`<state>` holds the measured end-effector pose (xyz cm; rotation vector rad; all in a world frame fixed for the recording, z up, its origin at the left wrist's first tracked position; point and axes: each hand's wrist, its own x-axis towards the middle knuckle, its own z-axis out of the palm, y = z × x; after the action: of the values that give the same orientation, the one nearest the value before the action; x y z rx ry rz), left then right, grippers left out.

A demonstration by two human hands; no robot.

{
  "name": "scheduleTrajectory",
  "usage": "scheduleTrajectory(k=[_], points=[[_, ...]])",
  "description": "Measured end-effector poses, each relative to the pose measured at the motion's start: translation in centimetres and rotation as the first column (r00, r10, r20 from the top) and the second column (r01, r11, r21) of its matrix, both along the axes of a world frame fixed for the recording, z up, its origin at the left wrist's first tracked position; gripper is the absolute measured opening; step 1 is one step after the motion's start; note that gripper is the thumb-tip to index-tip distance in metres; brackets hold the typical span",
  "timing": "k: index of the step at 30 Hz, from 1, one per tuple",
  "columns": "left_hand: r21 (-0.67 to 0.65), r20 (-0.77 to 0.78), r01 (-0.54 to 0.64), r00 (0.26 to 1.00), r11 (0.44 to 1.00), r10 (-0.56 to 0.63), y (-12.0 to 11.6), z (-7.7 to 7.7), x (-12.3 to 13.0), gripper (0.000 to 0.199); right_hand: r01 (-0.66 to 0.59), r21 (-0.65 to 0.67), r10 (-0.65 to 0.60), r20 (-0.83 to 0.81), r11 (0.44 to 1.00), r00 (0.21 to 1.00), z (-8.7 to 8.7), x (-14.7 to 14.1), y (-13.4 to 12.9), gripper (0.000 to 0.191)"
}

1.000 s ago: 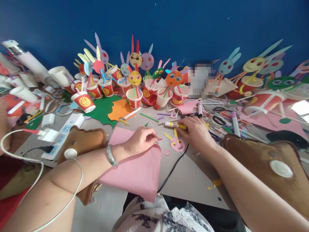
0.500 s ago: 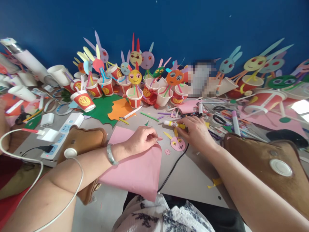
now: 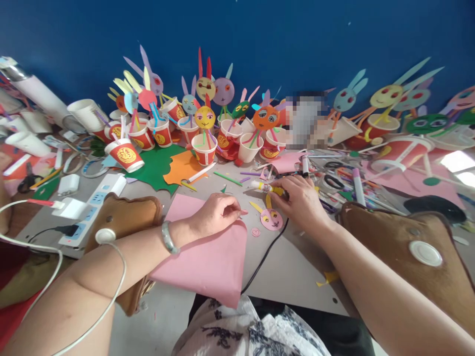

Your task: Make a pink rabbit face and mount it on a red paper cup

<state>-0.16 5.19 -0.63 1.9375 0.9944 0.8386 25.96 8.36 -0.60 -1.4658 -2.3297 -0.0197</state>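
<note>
Hazard: pink sheet [image 3: 208,264] overhanging desk's [image 3: 285,277] near edge may slide off if left hand [image 3: 213,213] drags it | left fingertips: pinched, contents unclear | right hand [image 3: 300,200]: gripping white-capped yellow tube [image 3: 265,187]

pink sheet [image 3: 211,272] is showing smooth, matt paper over the near edge of the table [image 3: 293,282] | white-and-yellow tube [image 3: 266,187] is gleaming as glossy plastic | rabbit face [image 3: 271,220] is looking like matt paper | brown pouches [image 3: 401,242] are showing napped cloth | cups [image 3: 198,154] along the far edge are looking like smooth paper | bracelet [image 3: 169,238] is shining like polished stone
</note>
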Motion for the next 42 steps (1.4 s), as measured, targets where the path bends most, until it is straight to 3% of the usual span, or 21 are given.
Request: scheduleTrajectory(k=[18,25,42], points=[[0.007,0.028,-0.007,1.000,1.000,0.007,0.0,-0.2,0.0,0.014,0.013,-0.053,-0.014,-0.017,0.998,1.000,-0.1,-0.5,-0.1,0.023],[-0.020,0.030,-0.019,0.999,1.000,0.020,-0.2,0.1,0.0,0.020,-0.015,0.026,0.017,-0.076,1.000,0.997,-0.3,-0.2,0.0,0.021],[-0.009,0.067,0.006,0.998,1.000,-0.005,0.0,-0.1,-0.1,0.014,-0.069,0.000,0.069,-0.061,0.998,0.996,-0.8,-0.3,-0.1,0.022]])
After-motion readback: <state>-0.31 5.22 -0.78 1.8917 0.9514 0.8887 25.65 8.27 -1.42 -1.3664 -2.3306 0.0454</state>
